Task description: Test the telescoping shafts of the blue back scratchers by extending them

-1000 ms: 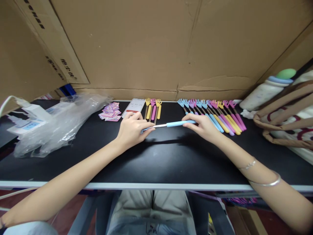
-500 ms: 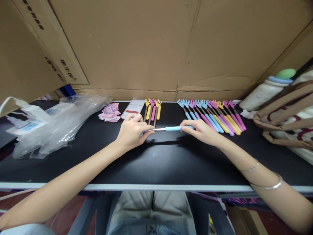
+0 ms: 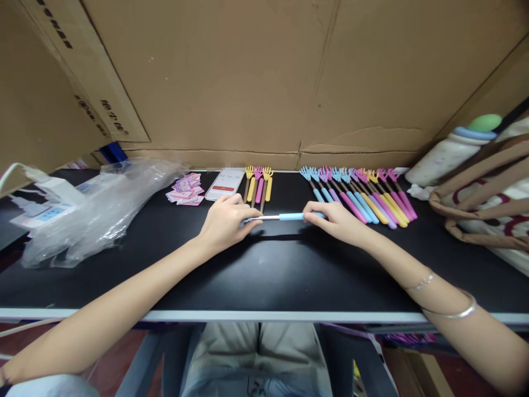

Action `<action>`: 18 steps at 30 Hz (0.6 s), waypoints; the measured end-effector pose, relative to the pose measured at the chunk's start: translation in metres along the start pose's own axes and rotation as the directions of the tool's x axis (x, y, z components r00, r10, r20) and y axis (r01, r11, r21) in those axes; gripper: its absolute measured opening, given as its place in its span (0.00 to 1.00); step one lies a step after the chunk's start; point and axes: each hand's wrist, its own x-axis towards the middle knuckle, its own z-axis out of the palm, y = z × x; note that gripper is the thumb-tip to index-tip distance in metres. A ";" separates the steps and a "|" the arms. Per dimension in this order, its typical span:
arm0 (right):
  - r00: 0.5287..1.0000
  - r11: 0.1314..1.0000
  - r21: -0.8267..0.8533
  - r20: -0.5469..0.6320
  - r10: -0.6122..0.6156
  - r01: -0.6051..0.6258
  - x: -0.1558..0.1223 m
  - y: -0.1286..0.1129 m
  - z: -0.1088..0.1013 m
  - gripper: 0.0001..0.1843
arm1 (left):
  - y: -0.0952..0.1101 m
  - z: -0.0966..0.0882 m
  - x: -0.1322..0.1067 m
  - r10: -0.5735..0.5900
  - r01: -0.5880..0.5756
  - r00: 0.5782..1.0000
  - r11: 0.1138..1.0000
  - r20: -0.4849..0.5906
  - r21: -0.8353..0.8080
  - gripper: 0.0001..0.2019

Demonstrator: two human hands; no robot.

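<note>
Lighting was decent, with soft glare on the black tabletop point(image 3: 351, 281) and a shadow below the blue handle point(image 3: 291, 216). Edges looked pretty stretched, phone screen point(image 3: 226, 181) kinda mushy.

The place was a small workstation of the workshop kind, screened at the far side and left by cardboard panels point(image 3: 206, 77). Many matching claw-headed rods point(image 3: 372, 207) lay in a long row on the black bench point(image 3: 268, 284) at the far right; a shorter group point(image 3: 259, 191) lay at the far centre, with printed cards point(image 3: 185, 192) and a clear plastic bag point(image 3: 95, 220) farther left. Whether the room belonged to a home could not be told.
</note>
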 end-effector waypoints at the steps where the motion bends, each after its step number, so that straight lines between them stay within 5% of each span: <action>1: 1.000 1.000 -0.026 -0.017 0.005 -0.006 0.000 0.001 0.001 0.17 | 0.000 0.001 0.000 -0.012 0.012 1.000 1.000 0.017 -0.006 0.11; 18: 0.986 0.968 -0.236 -0.120 -0.114 0.083 -0.003 -0.003 -0.003 0.17 | -0.001 0.000 0.001 -0.055 0.102 0.949 0.985 0.311 -0.140 0.13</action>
